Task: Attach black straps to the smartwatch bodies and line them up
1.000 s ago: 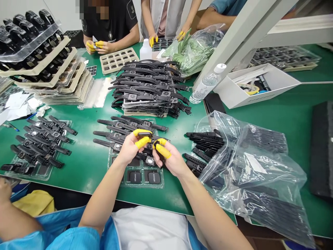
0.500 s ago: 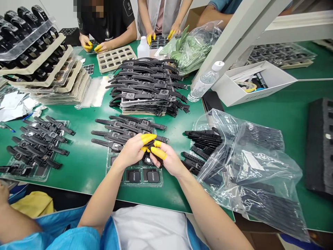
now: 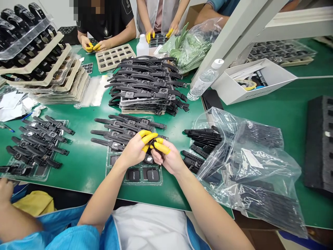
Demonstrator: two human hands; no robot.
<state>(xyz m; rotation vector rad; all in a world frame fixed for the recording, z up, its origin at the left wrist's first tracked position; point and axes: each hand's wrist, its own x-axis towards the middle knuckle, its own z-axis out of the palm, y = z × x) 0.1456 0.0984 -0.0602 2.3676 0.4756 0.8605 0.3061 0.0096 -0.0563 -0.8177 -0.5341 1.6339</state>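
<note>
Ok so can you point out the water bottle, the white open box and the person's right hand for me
Water bottle (image 3: 204, 81): head view, on its body.
White open box (image 3: 262, 91): head view, on its front wall.
Right hand (image 3: 172, 160): head view, on the back of the hand.

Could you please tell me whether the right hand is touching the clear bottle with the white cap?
Apart: the head view shows bare green table between the right hand and the clear bottle, which stands farther back.

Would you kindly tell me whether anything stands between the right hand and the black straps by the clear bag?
Nothing visible stands between the right hand and the near ends of the black straps; the clear bag overlaps their far ends.
</note>
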